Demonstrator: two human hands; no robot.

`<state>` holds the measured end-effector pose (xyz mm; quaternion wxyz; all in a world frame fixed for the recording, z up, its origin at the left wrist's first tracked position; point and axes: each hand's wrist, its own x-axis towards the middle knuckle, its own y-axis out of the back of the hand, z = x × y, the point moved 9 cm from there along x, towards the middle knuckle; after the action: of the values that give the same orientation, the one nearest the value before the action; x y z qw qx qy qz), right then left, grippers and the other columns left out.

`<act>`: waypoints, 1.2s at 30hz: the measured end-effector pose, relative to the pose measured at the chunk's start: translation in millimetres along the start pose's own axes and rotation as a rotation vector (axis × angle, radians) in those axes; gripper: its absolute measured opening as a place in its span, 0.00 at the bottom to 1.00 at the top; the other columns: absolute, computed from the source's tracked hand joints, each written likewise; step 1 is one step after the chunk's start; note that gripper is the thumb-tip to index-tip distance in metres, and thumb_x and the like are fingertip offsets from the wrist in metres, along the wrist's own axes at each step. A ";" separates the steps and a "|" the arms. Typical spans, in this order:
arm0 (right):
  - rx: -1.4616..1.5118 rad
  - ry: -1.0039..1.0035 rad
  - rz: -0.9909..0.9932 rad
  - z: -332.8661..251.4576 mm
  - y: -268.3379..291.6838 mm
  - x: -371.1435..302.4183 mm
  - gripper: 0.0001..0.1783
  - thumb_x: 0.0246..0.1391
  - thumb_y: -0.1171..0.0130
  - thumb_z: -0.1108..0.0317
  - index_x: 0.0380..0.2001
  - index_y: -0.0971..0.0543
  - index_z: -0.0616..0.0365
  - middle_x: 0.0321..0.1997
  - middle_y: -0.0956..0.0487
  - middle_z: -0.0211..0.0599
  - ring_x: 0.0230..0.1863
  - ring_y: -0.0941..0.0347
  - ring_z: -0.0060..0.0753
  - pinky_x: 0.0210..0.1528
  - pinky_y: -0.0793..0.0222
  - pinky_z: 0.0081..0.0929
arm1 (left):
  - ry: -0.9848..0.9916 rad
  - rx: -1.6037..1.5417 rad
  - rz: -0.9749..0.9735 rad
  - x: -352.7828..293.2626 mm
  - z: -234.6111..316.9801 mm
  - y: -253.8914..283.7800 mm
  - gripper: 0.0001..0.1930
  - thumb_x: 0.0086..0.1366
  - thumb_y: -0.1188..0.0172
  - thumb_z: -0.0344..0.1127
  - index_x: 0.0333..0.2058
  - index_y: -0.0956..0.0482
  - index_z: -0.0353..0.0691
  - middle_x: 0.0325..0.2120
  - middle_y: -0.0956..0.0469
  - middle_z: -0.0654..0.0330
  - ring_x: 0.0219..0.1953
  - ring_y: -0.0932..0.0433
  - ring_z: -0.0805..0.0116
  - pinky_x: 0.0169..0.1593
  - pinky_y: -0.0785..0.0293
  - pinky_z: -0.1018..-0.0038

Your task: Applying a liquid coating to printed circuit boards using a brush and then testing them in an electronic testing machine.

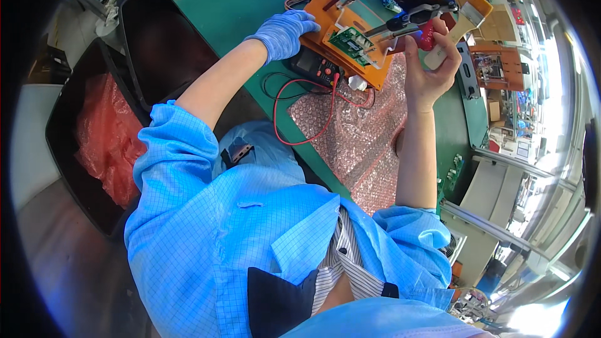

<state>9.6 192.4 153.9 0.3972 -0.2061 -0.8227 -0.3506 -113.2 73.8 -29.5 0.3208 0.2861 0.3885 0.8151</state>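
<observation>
An orange test fixture (375, 77) stands on the green table, with a green circuit board (352, 44) mounted on it. My left hand (282, 32), in a blue glove, grips the fixture's left edge with its fingers. My bare right hand (432, 72) is closed around the red handle (427, 35) of a toggle clamp (413, 17) above the board, thumb on one side and fingers on the other. A dark multimeter (313, 66) lies at the fixture's near side, partly hidden by it. Its red lead (275, 126) loops over the table's near edge.
Pink bubble wrap (360, 134) covers the table's near part. A flat brush (471, 17) lies beyond my right hand. To the left stand black bins (122, 66), one holding pink plastic film (111, 138). Another orange fixture (510, 67) sits further right.
</observation>
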 end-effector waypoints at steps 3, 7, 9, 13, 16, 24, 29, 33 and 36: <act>-0.130 0.135 0.044 0.7 3.9 2.7 0.21 0.38 0.38 0.81 0.37 0.34 0.63 0.44 0.28 0.48 0.46 0.31 0.34 0.47 0.34 0.26 | 0.017 0.029 -0.028 0.4 5.1 3.1 0.25 0.44 0.51 0.17 0.43 0.28 0.46 0.48 0.34 0.60 0.52 0.36 0.61 0.56 0.41 0.72; -0.106 0.194 0.028 -3.7 5.3 6.4 0.22 0.36 0.37 0.82 0.37 0.33 0.64 0.42 0.27 0.47 0.46 0.31 0.35 0.47 0.34 0.28 | 0.024 0.082 -0.043 -2.1 9.2 3.2 0.25 0.45 0.50 0.18 0.44 0.28 0.47 0.48 0.34 0.60 0.52 0.36 0.62 0.56 0.40 0.71; -0.096 0.212 0.020 -6.2 3.6 7.0 0.22 0.35 0.37 0.82 0.37 0.33 0.64 0.42 0.26 0.47 0.46 0.30 0.36 0.47 0.33 0.29 | 0.025 0.089 -0.033 -4.5 8.3 1.6 0.25 0.45 0.50 0.18 0.44 0.28 0.47 0.48 0.34 0.60 0.52 0.36 0.62 0.56 0.40 0.71; -0.140 0.270 0.026 -12.7 4.8 7.5 0.22 0.36 0.37 0.81 0.37 0.32 0.65 0.40 0.26 0.47 0.43 0.29 0.35 0.44 0.31 0.27 | -0.001 0.109 0.053 -8.7 8.8 2.5 0.26 0.44 0.50 0.17 0.44 0.28 0.47 0.49 0.34 0.61 0.53 0.37 0.63 0.56 0.41 0.71; 0.020 0.164 0.106 -18.1 24.4 31.9 0.17 0.42 0.40 0.77 0.37 0.32 0.65 0.36 0.24 0.47 0.37 0.27 0.33 0.41 0.30 0.25 | -0.005 0.097 0.089 -12.2 4.5 2.7 0.26 0.43 0.50 0.16 0.43 0.27 0.48 0.49 0.34 0.61 0.54 0.38 0.63 0.57 0.41 0.71; 0.289 -0.534 0.242 64.9 50.9 118.8 0.14 0.52 0.50 0.63 0.29 0.26 0.66 0.29 0.23 0.44 0.27 0.27 0.25 0.26 0.33 0.16 | -0.062 0.117 0.106 -11.0 2.3 2.1 0.24 0.45 0.51 0.20 0.43 0.27 0.48 0.49 0.34 0.62 0.54 0.39 0.65 0.57 0.43 0.70; -0.012 -0.548 0.285 94.7 38.2 128.5 0.18 0.47 0.42 0.57 0.22 0.24 0.64 0.16 0.27 0.33 0.17 0.31 0.21 0.19 0.37 0.17 | -0.028 0.124 0.060 -9.0 -4.1 -1.2 0.24 0.45 0.52 0.21 0.44 0.28 0.47 0.50 0.35 0.62 0.56 0.41 0.65 0.57 0.45 0.70; -0.329 -0.391 0.152 93.2 46.5 131.8 0.18 0.44 0.41 0.58 0.24 0.24 0.66 0.17 0.26 0.32 0.18 0.31 0.22 0.22 0.35 0.19 | -0.009 0.176 -0.059 -2.9 6.4 1.6 0.22 0.48 0.47 0.28 0.45 0.29 0.46 0.50 0.36 0.60 0.56 0.41 0.63 0.57 0.44 0.69; -0.349 -0.455 0.174 100.2 76.0 107.2 0.16 0.48 0.45 0.61 0.26 0.25 0.66 0.21 0.25 0.35 0.21 0.30 0.22 0.25 0.36 0.17 | 0.100 -0.029 -0.103 6.8 -0.1 4.8 0.20 0.50 0.43 0.37 0.45 0.29 0.45 0.50 0.36 0.56 0.56 0.41 0.62 0.57 0.44 0.69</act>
<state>-58.8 324.0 226.9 0.1895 -0.4141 -0.7973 -0.3961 -118.9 76.4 -24.1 0.3468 0.2198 0.4063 0.8163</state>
